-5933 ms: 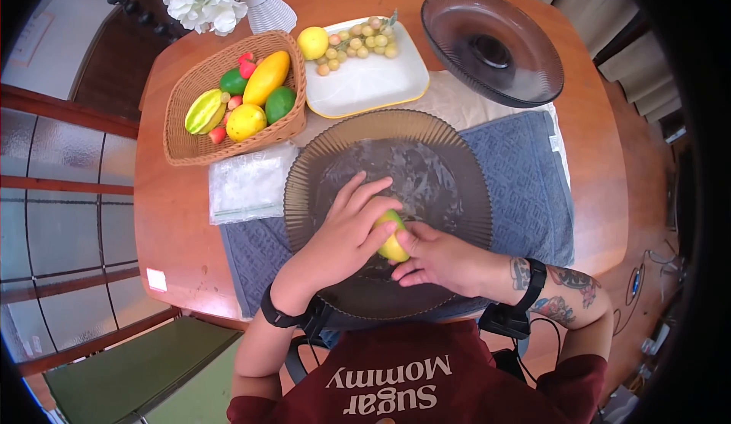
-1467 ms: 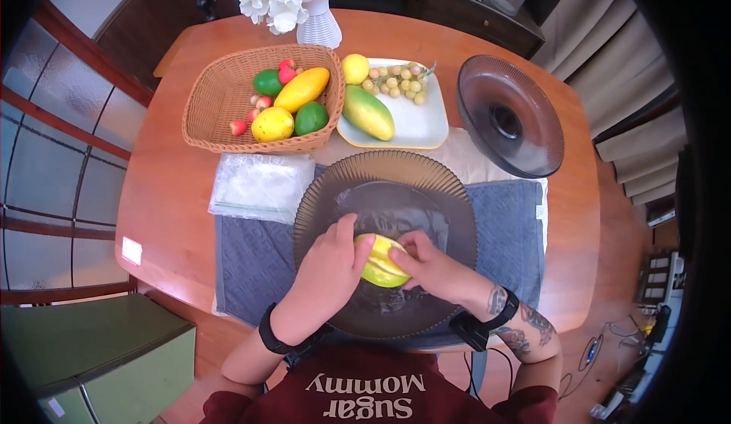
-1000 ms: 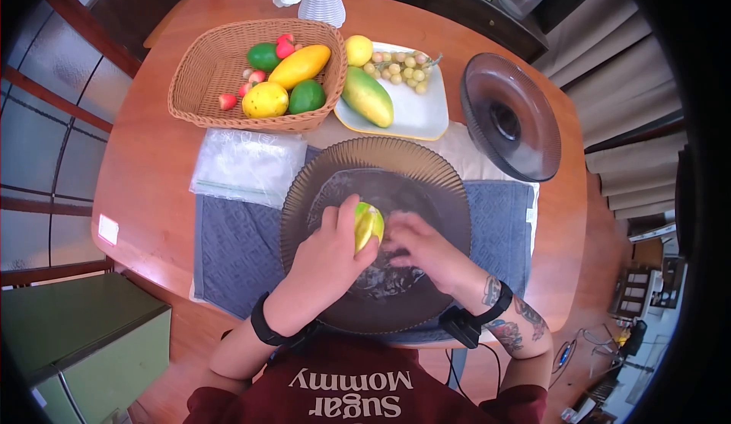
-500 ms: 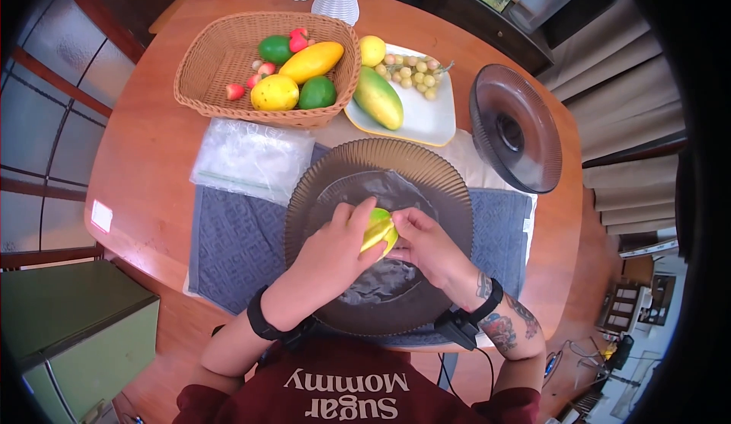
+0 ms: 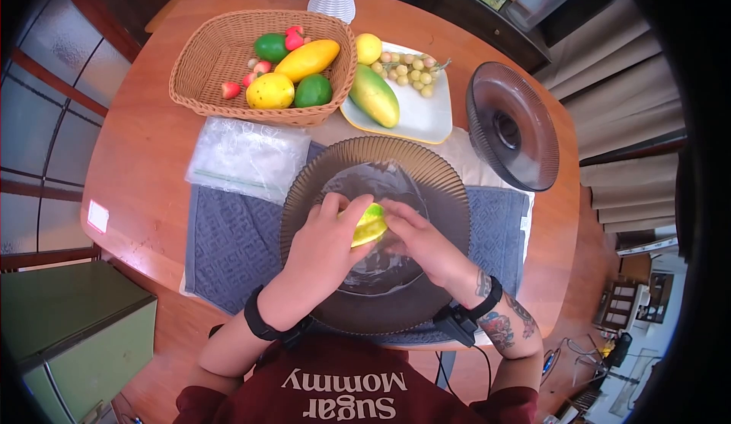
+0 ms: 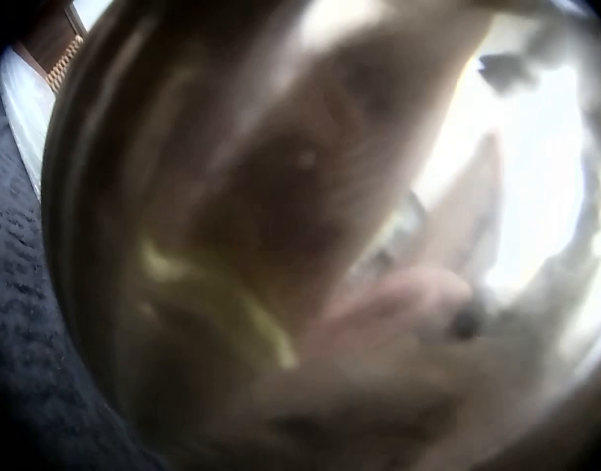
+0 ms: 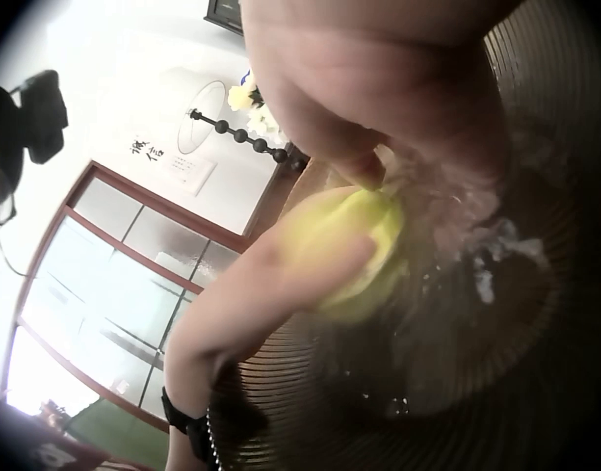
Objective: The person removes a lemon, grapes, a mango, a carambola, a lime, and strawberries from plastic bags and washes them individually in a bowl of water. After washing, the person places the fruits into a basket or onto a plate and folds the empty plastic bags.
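A yellow-green ridged star fruit (image 5: 370,230) is held in my left hand (image 5: 316,243), over the water in a large ribbed, smoky glass bowl (image 5: 449,176). My right hand (image 5: 426,246) is at the fruit's right end. In the right wrist view, its thumb tip reaches the star fruit (image 7: 379,231), while its other fingers are down in the rippling water, beside the fruit and not around it. The bowl wall (image 6: 281,147) fills most of the left wrist view; a blurred yellow streak and part of a hand show through it.
A wicker basket (image 5: 199,62) of fruit stands back left. Beside it, a white tray (image 5: 426,123) bears a green-yellow mango (image 5: 375,97), grapes (image 5: 411,72) and a round yellow fruit (image 5: 368,48). A dark glass dish (image 5: 541,112) lies right; a plastic bag (image 5: 247,157) and blue towel (image 5: 228,237) lie left.
Earlier, both hands held a green-yellow mango and the star fruit was in the basket; the mango is on the tray now. The right hand has since moved off and onto the star fruit repeatedly.
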